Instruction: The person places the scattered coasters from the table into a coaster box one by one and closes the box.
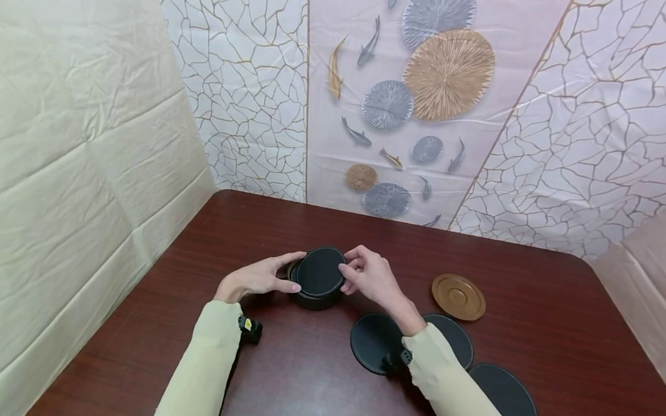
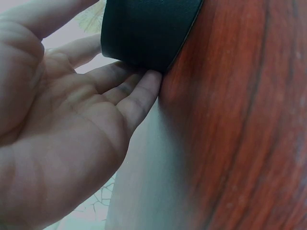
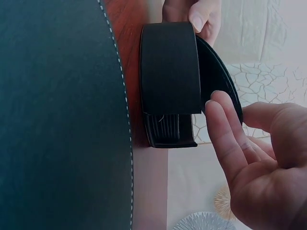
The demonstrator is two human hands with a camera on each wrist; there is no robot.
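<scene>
A round black coaster [image 1: 321, 273] lies tilted over the top of a round black coaster holder [image 1: 315, 301] on the table. My right hand [image 1: 373, 276] pinches the coaster's right edge between thumb and fingers, and the right wrist view has this coaster [image 3: 218, 72] raised at the side near that hand. Through a gap in the holder's wall, a stack of thin coasters [image 3: 163, 128] shows inside. My left hand [image 1: 258, 277] grips the holder from the left, its thumb by the near rim. In the left wrist view, fingertips [image 2: 152, 79] meet the base of the holder's wall [image 2: 148, 33].
To the right on the dark red wooden table [image 1: 292, 373] lie a round brown wooden disc [image 1: 459, 297] and black coasters [image 1: 371, 339], [image 1: 453, 335], [image 1: 506, 397], partly under my right forearm. Patterned cloth [image 1: 260, 87] hangs behind the table's far edge.
</scene>
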